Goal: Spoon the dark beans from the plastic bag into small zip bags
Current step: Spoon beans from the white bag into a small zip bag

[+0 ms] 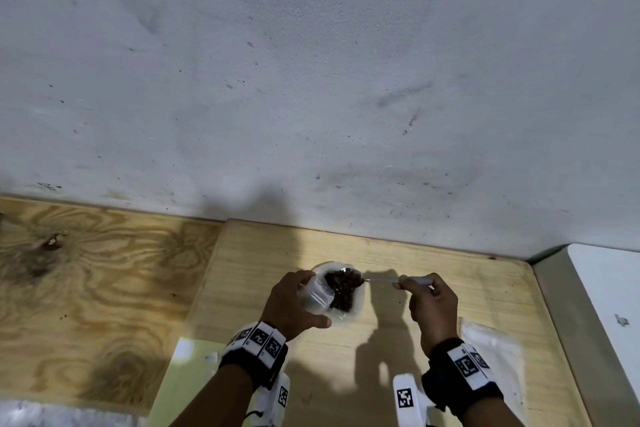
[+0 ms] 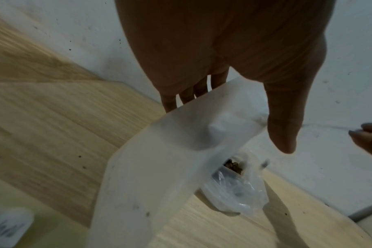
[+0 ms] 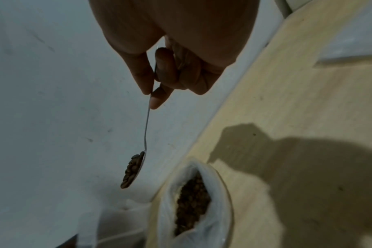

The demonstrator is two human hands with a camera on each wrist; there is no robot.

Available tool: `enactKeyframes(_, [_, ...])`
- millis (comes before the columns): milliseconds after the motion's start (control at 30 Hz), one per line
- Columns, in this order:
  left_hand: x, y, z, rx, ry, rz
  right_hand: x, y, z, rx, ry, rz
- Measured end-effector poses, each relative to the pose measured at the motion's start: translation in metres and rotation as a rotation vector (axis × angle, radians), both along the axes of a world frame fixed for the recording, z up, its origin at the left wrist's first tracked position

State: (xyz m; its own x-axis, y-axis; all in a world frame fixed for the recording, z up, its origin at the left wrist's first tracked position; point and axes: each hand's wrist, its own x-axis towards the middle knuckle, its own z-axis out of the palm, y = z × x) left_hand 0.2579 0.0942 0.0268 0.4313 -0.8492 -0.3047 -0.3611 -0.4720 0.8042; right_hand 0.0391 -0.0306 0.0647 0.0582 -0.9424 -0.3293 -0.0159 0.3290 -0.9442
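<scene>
item: loaded spoon pinched by right hand, just beside left hand gripping small zip bag over open bean bag; risk: tilt spills beans.

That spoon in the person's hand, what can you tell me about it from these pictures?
The spoon looks like thin, shiny metal with a long, slim handle. The right hand pinches the handle's upper end between thumb and fingers. Its small bowl is heaped with dark beans. It hangs in the air above the open plastic bag, touching nothing else.
</scene>
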Motion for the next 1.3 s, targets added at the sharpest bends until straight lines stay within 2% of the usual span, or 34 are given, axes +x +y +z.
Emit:
enactKeyframes(233, [-0.010,-0.006,0.006,-0.061,-0.005,-0.014,0.012,0.005,0.007,-0.099,-0.018,0.104])
enactKeyframes(433, [-0.011,-0.008,0.005,-0.078,0.015,0.025,0.021,0.019,0.014,-0.337,0.169,0.290])
enactKeyframes(567, [-0.007,-0.007,0.004,-0.055,0.012,0.039,0.018,0.024,0.018,-0.445,0.203,0.357])
enactKeyframes(733, [0.002,-0.001,0.000,-0.018,-0.009,0.064,0.004,0.016,-0.008,-0.320,0.179,0.112])
enactKeyframes(1000, [0.008,0.003,-0.008,0.011,-0.010,0.062,0.010,0.030,-0.054,-0.243,0.356,0.116])
enactKeyframes(1167, [0.010,-0.001,-0.013,0.007,0.042,0.077,0.021,0.036,-0.071,-0.119,0.354,0.098])
enactKeyframes(1300, [0.011,-0.006,-0.016,-0.002,0.062,0.081,0.031,0.035,-0.083,0.054,0.305,0.045])
